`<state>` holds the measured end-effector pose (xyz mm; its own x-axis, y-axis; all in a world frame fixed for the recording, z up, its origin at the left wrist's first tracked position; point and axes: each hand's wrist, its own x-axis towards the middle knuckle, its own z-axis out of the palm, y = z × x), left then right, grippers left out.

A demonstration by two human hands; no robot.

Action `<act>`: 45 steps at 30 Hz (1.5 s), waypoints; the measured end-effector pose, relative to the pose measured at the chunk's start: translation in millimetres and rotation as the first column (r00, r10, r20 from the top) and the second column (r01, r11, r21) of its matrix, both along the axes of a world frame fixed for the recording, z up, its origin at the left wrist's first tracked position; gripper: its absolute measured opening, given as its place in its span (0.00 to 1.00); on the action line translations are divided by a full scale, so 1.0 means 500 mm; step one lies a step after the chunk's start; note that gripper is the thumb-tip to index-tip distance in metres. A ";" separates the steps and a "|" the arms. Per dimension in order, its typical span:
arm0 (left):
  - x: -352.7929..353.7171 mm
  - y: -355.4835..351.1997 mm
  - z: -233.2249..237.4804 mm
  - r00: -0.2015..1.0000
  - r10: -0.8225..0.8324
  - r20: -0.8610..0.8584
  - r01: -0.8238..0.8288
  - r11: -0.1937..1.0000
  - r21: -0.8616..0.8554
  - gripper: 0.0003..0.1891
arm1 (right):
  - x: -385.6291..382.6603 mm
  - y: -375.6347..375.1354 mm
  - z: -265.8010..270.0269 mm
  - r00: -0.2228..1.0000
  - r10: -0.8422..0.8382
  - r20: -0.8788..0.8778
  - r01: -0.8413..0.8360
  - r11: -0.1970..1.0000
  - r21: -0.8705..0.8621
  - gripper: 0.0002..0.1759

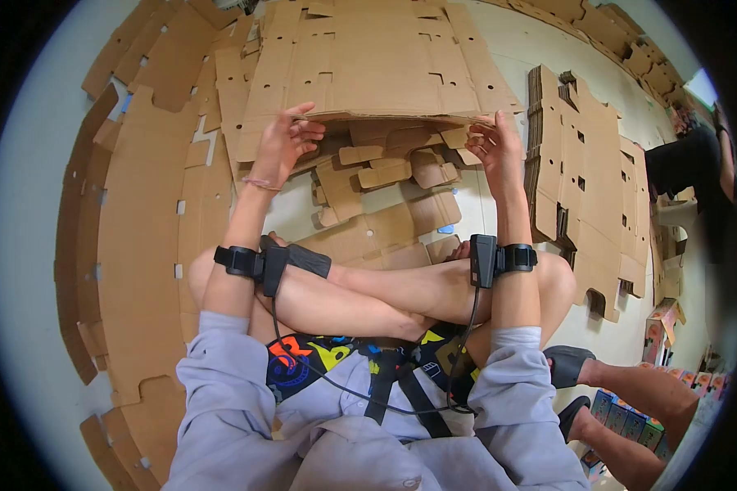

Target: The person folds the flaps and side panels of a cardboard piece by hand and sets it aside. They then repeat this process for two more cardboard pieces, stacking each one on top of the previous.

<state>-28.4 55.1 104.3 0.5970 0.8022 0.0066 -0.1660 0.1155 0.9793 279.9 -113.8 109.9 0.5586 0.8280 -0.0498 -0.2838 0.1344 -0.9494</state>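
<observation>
A wide flat cardboard sheet [368, 69] with slots and small holes lies in front of me, its near edge raised off the floor. My left hand [291, 141] is at the left part of that edge, thumb on top and fingers curled beneath. At the right part of the same edge, my right hand [497, 146] pinches the cardboard between thumb and fingers. Below the raised edge, small cardboard scraps [385, 172] lie on the floor between my hands and my crossed legs.
Large cardboard sheets [139, 237] lie on the left. A stack of cut cardboard [577, 164] stands at the right. Another person's legs [639, 397] are at the lower right beside colourful boxes [622, 417]. A dark-clothed person [688, 164] is at the far right.
</observation>
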 end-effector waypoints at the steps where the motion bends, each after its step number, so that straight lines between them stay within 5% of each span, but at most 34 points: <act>1: 0.007 0.000 -0.010 0.993 0.076 -0.096 -0.066 0.992 0.106 0.35 | -0.001 0.001 -0.003 0.999 -0.027 0.026 0.027 1.000 -0.011 0.30; 7: 0.019 -0.001 -0.044 0.937 0.241 -0.252 -0.160 0.938 0.306 0.38 | -0.036 0.027 -0.016 0.952 -0.142 0.273 0.145 0.989 0.008 0.30; 10: 0.016 -0.013 -0.043 0.889 0.292 -0.353 -0.080 0.858 0.507 0.38 | -0.052 0.023 -0.014 0.868 -0.019 0.496 0.108 0.982 -0.152 0.33; 14: 0.019 -0.011 -0.059 0.856 0.352 -0.378 -0.011 0.744 0.668 0.35 | -0.054 0.027 -0.036 0.841 0.024 0.541 0.098 0.976 -0.196 0.34; 22: 0.020 0.011 -0.097 0.826 0.374 -0.422 -0.009 0.757 0.654 0.30 | -0.033 0.042 -0.092 0.742 0.049 0.668 0.170 0.951 -0.257 0.30; 25: 0.027 0.011 -0.106 0.869 0.362 -0.337 -0.055 0.748 0.661 0.28 | -0.038 0.049 -0.098 0.689 -0.070 0.721 0.237 0.962 -0.133 0.33; 28: 0.032 -0.030 -0.079 0.877 0.269 -0.398 0.086 0.727 0.682 0.25 | -0.027 0.053 -0.093 0.700 0.109 0.705 0.298 0.853 -0.428 0.38; 31: 0.036 -0.046 -0.069 0.864 0.215 -0.456 0.138 0.770 0.623 0.22 | -0.025 0.066 -0.134 0.676 0.046 0.735 0.358 0.851 -0.383 0.41; 34: 0.046 -0.032 -0.099 0.863 0.286 -0.417 -0.023 0.846 0.532 0.24 | -0.031 0.069 -0.135 0.663 0.065 0.746 0.384 0.826 -0.413 0.42; 43: 0.108 0.025 -0.143 0.535 0.640 -0.552 -0.211 0.733 0.646 0.38 | -0.045 0.071 -0.121 0.627 0.060 0.777 0.418 0.815 -0.400 0.41; 45: 0.120 0.038 -0.142 0.558 0.606 -0.567 -0.248 0.774 0.583 0.38 | -0.046 0.081 -0.110 0.635 0.045 0.771 0.438 0.801 -0.408 0.40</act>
<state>31.8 74.0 33.3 0.1388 0.9814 0.1330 0.6544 -0.1917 0.7315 256.7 -73.5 55.0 0.7491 0.6589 0.0689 0.4830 -0.4720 -0.7375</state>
